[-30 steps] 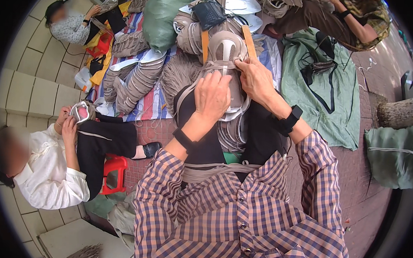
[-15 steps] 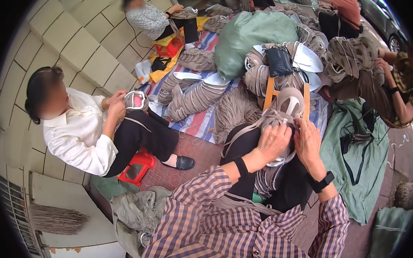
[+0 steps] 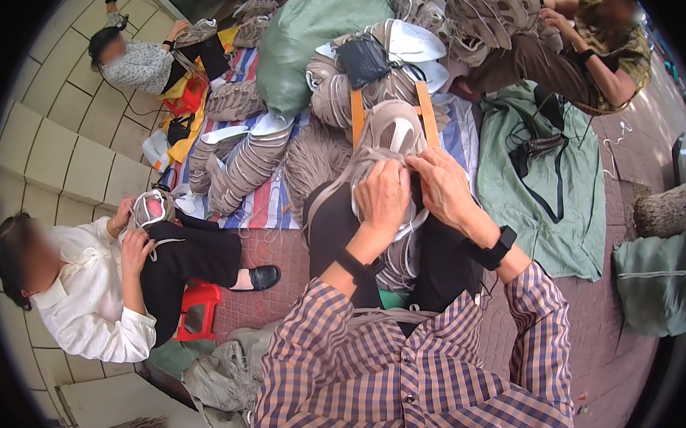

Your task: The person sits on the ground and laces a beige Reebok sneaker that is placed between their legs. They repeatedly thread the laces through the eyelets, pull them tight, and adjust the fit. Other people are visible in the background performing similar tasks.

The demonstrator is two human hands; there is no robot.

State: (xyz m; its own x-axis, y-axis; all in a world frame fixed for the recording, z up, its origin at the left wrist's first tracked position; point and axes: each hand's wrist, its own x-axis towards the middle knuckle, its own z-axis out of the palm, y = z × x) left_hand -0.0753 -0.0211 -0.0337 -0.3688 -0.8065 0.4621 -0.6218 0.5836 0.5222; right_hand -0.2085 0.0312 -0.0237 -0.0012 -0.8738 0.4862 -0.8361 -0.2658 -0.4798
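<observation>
A taupe shoe upper (image 3: 396, 132) with pale mesh at its toe lies over my lap, toe pointing away from me. My left hand (image 3: 382, 194) is closed, its fingers pinching a taupe shoelace (image 3: 330, 189) at the lacing area. Close beside it, my right hand (image 3: 443, 189) is also closed, thumb and forefinger together on the lace at the same spot. The exact grip is partly hidden by the fingers. Loose lace hangs down the upper's left side. Below my hands, more stacked uppers (image 3: 399, 264) show between my knees.
Beyond the upper is a wooden frame (image 3: 428, 114) beside piled uppers and a black pouch (image 3: 363, 60). A large green sack (image 3: 316, 41) stands behind. At left, a co-worker in a white shirt (image 3: 94, 299) handles another upper. A green cloth (image 3: 580, 217) covers ground at right.
The view has swung to the right, so the surroundings sit farther left. My hands stay together at the upper's lacing, fingers slightly shifted. The co-worker at left has lowered one hand on their upper.
</observation>
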